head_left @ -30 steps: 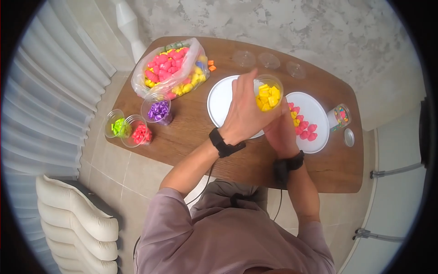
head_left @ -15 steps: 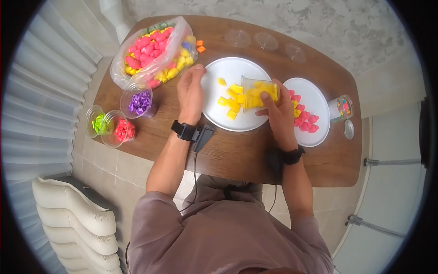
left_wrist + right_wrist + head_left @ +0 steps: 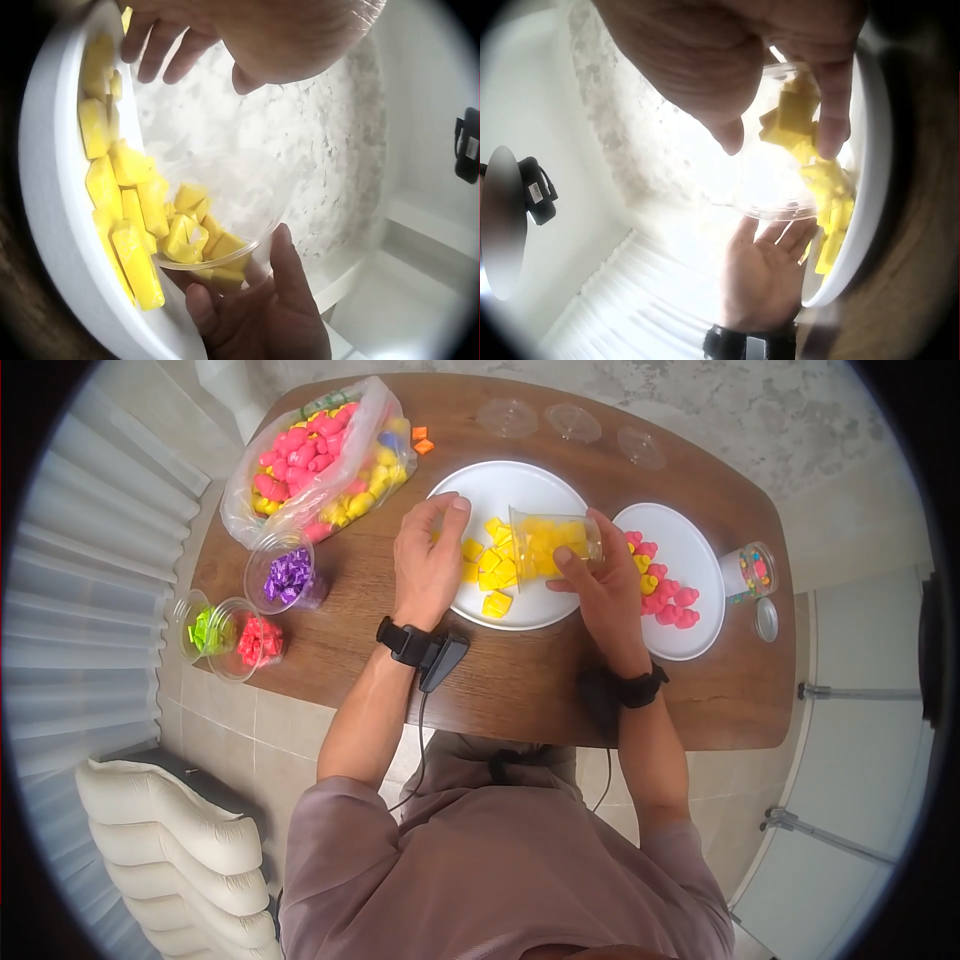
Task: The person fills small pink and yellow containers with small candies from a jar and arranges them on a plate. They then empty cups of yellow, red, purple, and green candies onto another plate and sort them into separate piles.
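Observation:
The right hand (image 3: 604,595) grips a clear plastic cup (image 3: 555,547) lying on its side over a white plate (image 3: 535,480), its mouth facing left. Yellow wrapped pieces (image 3: 490,570) lie on the plate by the mouth, and more are inside the cup. In the left wrist view, pieces (image 3: 139,262) lie along the plate's surface and the cup's rim is beside them. The left hand (image 3: 428,565) is over the plate's left edge, fingers relaxed and away from the cup; the right wrist view shows its palm (image 3: 761,285) facing the cup's mouth.
A bag (image 3: 320,460) of pink and yellow pieces stands back left, with cups of purple (image 3: 288,575), red (image 3: 260,642) and green (image 3: 203,630) pieces before it. A second plate (image 3: 690,550) holds pink and yellow pieces; a jar (image 3: 748,572) is further right. Clear lids (image 3: 573,423) lie behind.
The hands have separated, the left moving away to the left. The cup, upright earlier, has been tipped onto its side, and yellow pieces have come out onto the plate. The head view has shifted slightly.

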Motion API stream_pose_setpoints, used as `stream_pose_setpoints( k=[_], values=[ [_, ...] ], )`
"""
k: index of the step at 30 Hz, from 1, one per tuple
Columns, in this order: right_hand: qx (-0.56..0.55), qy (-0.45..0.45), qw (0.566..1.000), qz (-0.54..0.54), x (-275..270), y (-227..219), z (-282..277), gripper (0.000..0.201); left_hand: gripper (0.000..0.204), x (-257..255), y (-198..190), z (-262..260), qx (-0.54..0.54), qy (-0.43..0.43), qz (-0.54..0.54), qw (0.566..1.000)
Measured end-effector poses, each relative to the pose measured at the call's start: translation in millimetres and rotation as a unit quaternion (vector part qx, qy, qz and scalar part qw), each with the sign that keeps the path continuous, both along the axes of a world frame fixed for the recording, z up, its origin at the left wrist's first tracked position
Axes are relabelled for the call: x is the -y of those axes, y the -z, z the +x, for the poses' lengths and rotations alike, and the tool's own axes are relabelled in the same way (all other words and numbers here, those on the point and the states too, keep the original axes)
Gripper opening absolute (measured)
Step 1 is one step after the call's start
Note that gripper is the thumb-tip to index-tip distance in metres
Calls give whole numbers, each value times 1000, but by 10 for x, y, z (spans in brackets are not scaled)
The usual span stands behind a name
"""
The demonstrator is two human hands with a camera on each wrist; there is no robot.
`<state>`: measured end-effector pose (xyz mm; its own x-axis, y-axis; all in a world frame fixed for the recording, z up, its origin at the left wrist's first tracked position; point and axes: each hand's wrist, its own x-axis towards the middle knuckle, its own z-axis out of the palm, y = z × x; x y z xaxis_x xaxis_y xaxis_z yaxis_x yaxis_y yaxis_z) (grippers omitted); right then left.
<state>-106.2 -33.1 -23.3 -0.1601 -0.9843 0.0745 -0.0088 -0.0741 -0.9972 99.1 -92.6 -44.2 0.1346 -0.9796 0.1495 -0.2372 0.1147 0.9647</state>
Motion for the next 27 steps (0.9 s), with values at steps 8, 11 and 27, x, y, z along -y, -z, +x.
stream_pose_setpoints(
  k=[8, 11, 27],
  values=[
    [-61, -12, 998, -26, 9, 55, 58, 74, 52, 22, 9, 10, -26, 9, 18, 999],
    [-89, -51, 991, -83, -1, 37, 70, 75, 54, -11, -17, -2, -27, 16, 12, 999],
    [-178, -91, 965, -173, -56, 74, 135, 85, 72, -25, -134, -16, -27, 12, 7, 1000]
  ],
)
